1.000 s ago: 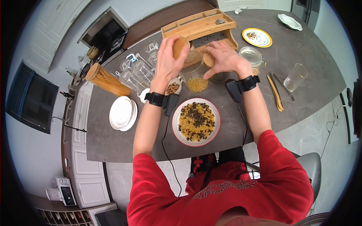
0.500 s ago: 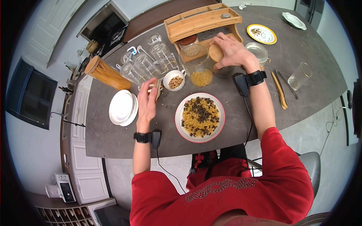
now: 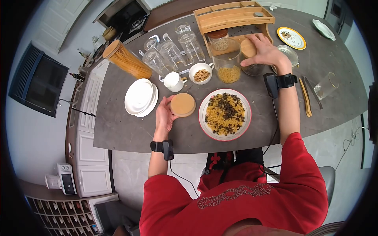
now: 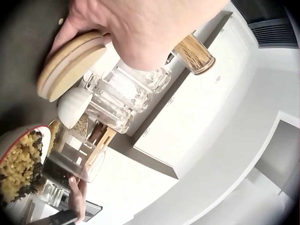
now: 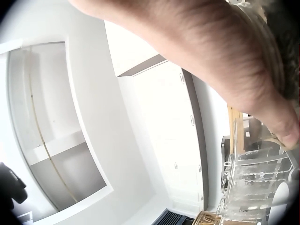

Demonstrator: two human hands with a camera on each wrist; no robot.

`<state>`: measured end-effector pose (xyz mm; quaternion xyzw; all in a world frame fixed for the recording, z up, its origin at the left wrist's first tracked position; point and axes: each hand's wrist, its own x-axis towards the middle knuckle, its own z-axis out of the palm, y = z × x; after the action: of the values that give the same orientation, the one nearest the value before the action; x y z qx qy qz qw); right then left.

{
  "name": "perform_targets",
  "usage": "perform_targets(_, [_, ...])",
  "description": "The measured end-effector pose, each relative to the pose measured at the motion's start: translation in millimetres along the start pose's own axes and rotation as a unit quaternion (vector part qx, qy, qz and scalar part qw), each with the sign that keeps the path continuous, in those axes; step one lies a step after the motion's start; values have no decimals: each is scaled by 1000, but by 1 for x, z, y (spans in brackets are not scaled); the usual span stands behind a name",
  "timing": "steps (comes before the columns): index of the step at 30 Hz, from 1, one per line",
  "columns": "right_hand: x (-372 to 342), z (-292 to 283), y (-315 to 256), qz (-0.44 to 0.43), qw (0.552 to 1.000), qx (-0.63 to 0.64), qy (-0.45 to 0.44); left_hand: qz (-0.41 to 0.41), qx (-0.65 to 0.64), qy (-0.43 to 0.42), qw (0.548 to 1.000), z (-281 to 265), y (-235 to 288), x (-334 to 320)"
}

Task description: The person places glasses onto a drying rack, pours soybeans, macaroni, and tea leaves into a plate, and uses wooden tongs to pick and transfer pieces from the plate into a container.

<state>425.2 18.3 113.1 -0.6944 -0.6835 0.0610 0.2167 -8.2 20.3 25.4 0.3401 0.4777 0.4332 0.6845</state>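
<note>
Low over the table, my left hand (image 3: 163, 115) grips the edge of a round wooden lid (image 3: 183, 104), whose pale sealing ring shows in the left wrist view. My right hand (image 3: 268, 51) has its thumb and fingers round a glass jar (image 3: 253, 70) of dark bits, capped with a wooden lid (image 3: 248, 48). Beside that jar stands a glass jar (image 3: 226, 59) without a lid, small yellow pasta in its bottom. A red-rimmed bowl (image 3: 202, 115) of yellow pasta topped with dark bits sits between my arms.
White plates (image 3: 138, 96) are stacked at left, near a white cup (image 3: 173, 81) and a cup of nuts (image 3: 193, 74). Drinking glasses (image 3: 171, 53), a spaghetti jar (image 3: 130, 59) and a wooden rack (image 3: 232, 19) stand behind. Tongs (image 3: 306, 98) and a glass (image 3: 327, 86) are at right.
My left hand has brought the wooden lid from above the jars down and back to the left of the bowl. The right hand has stayed at the dark-filled jar.
</note>
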Motion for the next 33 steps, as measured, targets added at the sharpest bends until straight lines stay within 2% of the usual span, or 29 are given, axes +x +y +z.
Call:
perform_targets(2, [-2,-1,0,20,1000,1,-3,20,93,47,994,-1,-4,-3])
perform_targets(3, [-2,-3,0,29,1000,-8,-1,19,92,47,994,-1,-4,-5])
perform_targets(5, [-4,-6,0,38,999,-17,-2,105,245,98,959,4,-3,-13])
perform_targets(6, [-4,-8,-2,47,998,-37,-3,104,245,99,959,2,-3,-13])
perform_targets(8, [-3,-7,-3,56,997,-56,-4,143,360,120,914,-2,0,-11])
perform_targets(9, [-1,-6,-2,62,996,-64,2,143,361,119,914,-4,2,-10])
perform_targets(11, [-1,-5,-3,69,995,-71,8,145,474,130,859,3,13,-15])
perform_targets(12, [-3,-5,-4,63,996,-59,15,146,474,129,859,9,18,-17])
perform_targets(14, [-3,-7,-5,61,997,-49,24,211,501,120,831,40,36,-31])
perform_targets(16, [-3,-7,-6,59,996,-62,15,253,454,47,853,73,52,-36])
perform_targets(18, [-4,-8,-7,58,996,-59,11,293,442,-37,847,124,69,-46])
perform_targets(20, [-4,-13,-7,56,997,-58,7,394,480,-93,779,169,73,-41])
perform_targets(22, [-5,-17,-7,46,999,-20,-12,539,524,-141,644,210,68,-17])
perform_targets(23, [-5,-13,1,48,999,-22,-12,529,549,-165,625,233,64,-7])
perform_targets(24, [-2,-5,16,14,1000,11,2,520,574,-189,604,254,60,3])
perform_targets(25, [0,-2,24,-21,999,44,18,522,572,-188,604,272,57,13])
perform_targets(26, [1,-8,23,-23,999,42,20,475,597,-203,613,288,53,22])
perform_targets(27, [0,-14,24,-6,997,76,-18,426,621,-219,620,301,51,31])
perform_targets(28, [-2,-18,26,12,992,108,-58,428,619,-220,621,312,46,44])
perform_targets(29, [-1,-13,32,-23,993,117,-23,389,669,-212,597,321,42,54])
perform_targets(30, [-1,-12,41,-23,993,113,-25,348,715,-202,572,327,35,63])
perform_targets(31, [-1,-13,42,-17,991,128,-26,346,713,-202,575,330,35,62])
perform_targets(33, [-4,-13,44,-11,988,147,-34,322,740,-224,547,330,33,58])
